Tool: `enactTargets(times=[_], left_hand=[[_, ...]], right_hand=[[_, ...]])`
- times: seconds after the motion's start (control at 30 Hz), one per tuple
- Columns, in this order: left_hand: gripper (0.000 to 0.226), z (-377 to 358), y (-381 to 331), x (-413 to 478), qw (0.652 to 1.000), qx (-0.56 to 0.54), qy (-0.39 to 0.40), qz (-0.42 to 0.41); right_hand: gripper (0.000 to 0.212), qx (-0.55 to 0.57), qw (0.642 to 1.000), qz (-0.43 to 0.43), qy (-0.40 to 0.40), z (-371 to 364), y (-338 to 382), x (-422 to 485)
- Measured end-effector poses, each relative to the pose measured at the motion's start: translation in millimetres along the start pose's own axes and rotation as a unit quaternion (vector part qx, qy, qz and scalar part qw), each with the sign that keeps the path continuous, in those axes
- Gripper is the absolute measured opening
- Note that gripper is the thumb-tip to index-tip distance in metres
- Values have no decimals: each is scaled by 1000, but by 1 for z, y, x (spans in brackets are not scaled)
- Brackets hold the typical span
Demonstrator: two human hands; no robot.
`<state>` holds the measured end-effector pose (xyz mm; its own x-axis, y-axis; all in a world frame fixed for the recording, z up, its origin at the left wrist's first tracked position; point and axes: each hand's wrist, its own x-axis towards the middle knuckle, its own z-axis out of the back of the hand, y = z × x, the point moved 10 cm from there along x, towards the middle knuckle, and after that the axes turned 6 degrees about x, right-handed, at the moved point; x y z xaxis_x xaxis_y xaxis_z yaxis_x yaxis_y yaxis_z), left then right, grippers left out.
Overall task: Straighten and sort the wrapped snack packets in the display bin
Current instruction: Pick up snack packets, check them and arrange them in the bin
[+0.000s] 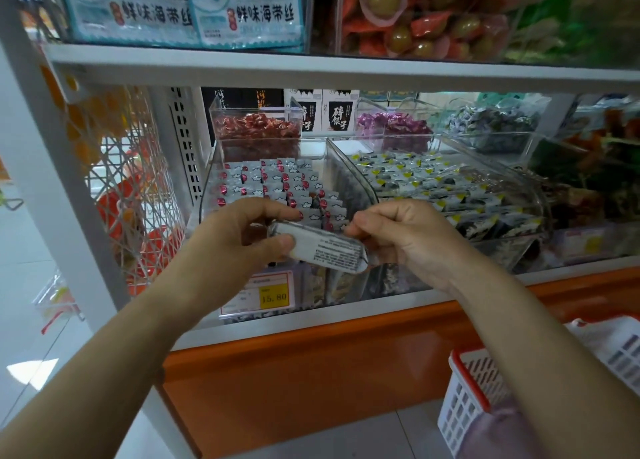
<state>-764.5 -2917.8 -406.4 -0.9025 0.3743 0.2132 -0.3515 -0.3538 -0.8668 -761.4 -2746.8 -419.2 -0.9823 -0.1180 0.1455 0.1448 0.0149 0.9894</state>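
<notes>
The white shelf (311, 67) spans the view, with an orange base below it. On it sits a clear bin (206, 181) holding rows of silver packets (277, 181) with red dots, standing in neat, stepped lines. Just beside it on the right, a second bin (540, 195) holds silver packets with yellow corners (433, 181). Smaller clear tubs of red and purple sweets stand behind both. A white basket (464, 399) with a red rim sits low on the right, well apart from the bins.

Both hands hover in front of the left bin, above its front edge. The left hand (239, 236) has a narrow grip, thumb under and fingers over the left end of a single packet (325, 249). The right hand (408, 236) curls its fingers on the packet's right end. The packet lies tilted, right end lower, with its printed back facing up. Below it, a yellow price tag (273, 295) is fixed to the bin's front.
</notes>
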Motion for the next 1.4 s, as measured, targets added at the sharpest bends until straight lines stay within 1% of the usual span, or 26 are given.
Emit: enactTargets(times=[0.1, 0.2, 0.23, 0.27, 0.33, 0.37, 0.43, 0.5, 0.53, 0.57, 0.63, 0.67, 0.7, 0.73, 0.77, 0.8, 0.83, 0.87, 0.93, 1.0, 1.1, 1.17, 1.23, 1.33, 1.37, 1.4], left_hand=[[21, 1, 5, 0, 999, -45, -3, 19], [18, 4, 10, 2, 998, -44, -26, 34], [16, 6, 12, 3, 997, -42, -41, 40], [14, 9, 15, 4, 996, -43, -59, 45], [13, 14, 18, 5, 993, -51, -93, 52], [14, 14, 18, 5, 992, -53, -105, 54], [16, 13, 17, 8, 991, -50, -113, 54], [19, 13, 16, 11, 990, -48, -123, 52], [24, 16, 16, 14, 989, -27, -135, 48], [32, 21, 14, 17, 987, 26, -152, 39], [48, 29, 7, 26, 966, 193, -170, 10], [52, 27, 3, 30, 945, 284, -162, -5], [55, 20, 2, 35, 915, 378, -136, -17], [60, 11, 4, 38, 875, 473, -99, -23], [66, 3, 7, 41, 832, 550, -69, -29], [72, -1, 10, 42, 795, 604, -54, -33], [79, -1, 12, 42, 773, 632, -51, -32], [84, 2, 14, 42, 765, 641, -54, -26], [91, 7, 18, 42, 767, 639, -55, -23], [94, 8, 19, 41, 763, 643, -54, -42], [95, 8, 16, 39, 763, 641, -63, -64], [94, 8, 17, 39, 767, 635, -65, -64], [92, 8, 18, 40, 770, 632, -65, -65], [92, 8, 16, 37, 768, 632, -73, -79], [93, 8, 15, 36, 768, 630, -75, -83], [93, 8, 14, 36, 770, 628, -76, -85]], right_hand=[[17, 17, 1000, 17, 1, 3, -1, 2], [25, 51, 998, 30, 0, 6, -2, 2], [29, 67, 997, 32, 7, 3, -2, 2], [38, 74, 997, 33, 17, -1, -3, 1], [60, 36, 998, 40, 19, -9, -5, 1], [63, 1, 999, 51, 10, -13, -4, 0], [53, -39, 996, 83, -19, -20, 1, 0], [37, -30, 992, 110, -46, -22, 9, 3], [32, -16, 991, 116, -65, -20, 12, 6], [29, -7, 989, 117, -91, -14, 15, 12], [27, -16, 981, 120, -151, -4, 24, 28], [26, -31, 977, 123, -172, -1, 30, 39], [25, -48, 974, 127, -181, -1, 36, 51], [23, -64, 973, 129, -179, -4, 40, 65], [20, -79, 973, 131, -171, -10, 44, 79], [18, -96, 973, 131, -163, -15, 46, 94], [16, -120, 971, 130, -159, -21, 47, 107], [16, -151, 967, 132, -156, -26, 48, 120], [14, -216, 955, 149, -136, -40, 50, 141], [16, -282, 941, 159, -96, -56, 50, 156], [30, -404, 903, 141, -38, -76, 42, 178], [30, -465, 876, 126, -13, -86, 34, 188], [29, -492, 864, 108, 0, -91, 26, 196], [27, -487, 869, 85, 29, -95, 10, 201], [24, -508, 856, 76, 56, -99, 2, 201], [23, -541, 834, 60, 86, -103, -9, 201]])
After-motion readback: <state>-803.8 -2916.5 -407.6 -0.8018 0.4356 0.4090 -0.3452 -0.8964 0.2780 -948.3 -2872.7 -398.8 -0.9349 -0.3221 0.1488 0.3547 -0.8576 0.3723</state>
